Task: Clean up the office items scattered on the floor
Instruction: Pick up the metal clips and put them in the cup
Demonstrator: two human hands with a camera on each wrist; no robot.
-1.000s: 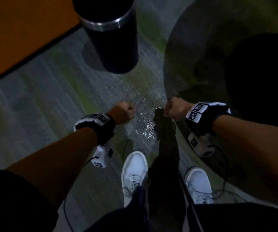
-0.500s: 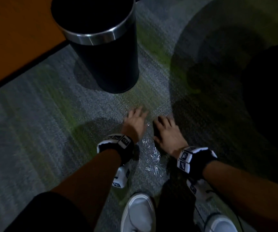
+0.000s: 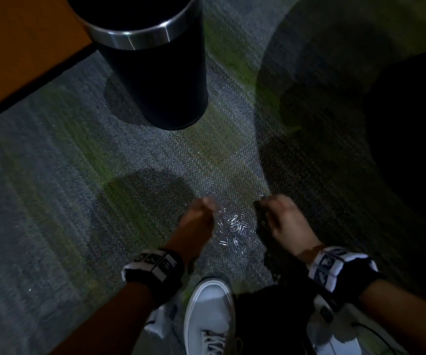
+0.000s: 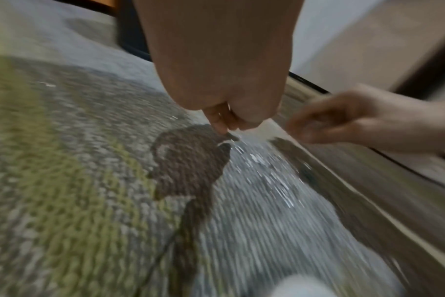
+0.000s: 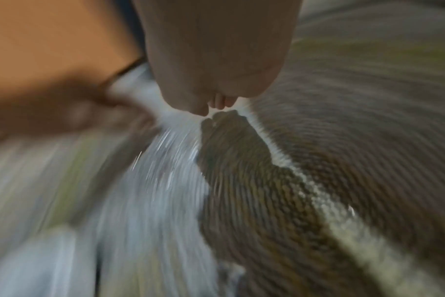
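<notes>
We see a scatter of silver paper clips (image 3: 232, 226) lying on the grey-green carpet (image 3: 53, 188), between the two hands. The left hand (image 3: 197, 216) hangs just left of the pile with fingers curled under; the left wrist view shows its fingertips (image 4: 222, 125) bunched just above the carpet, but we cannot tell whether they pinch a clip. The right hand (image 3: 283, 219), blurred, has fingers curled too; its hold is equally unclear. A black waste bin (image 3: 155, 80) with a steel rim stands beyond, and a white shoe (image 3: 209, 316) sits below.
</notes>
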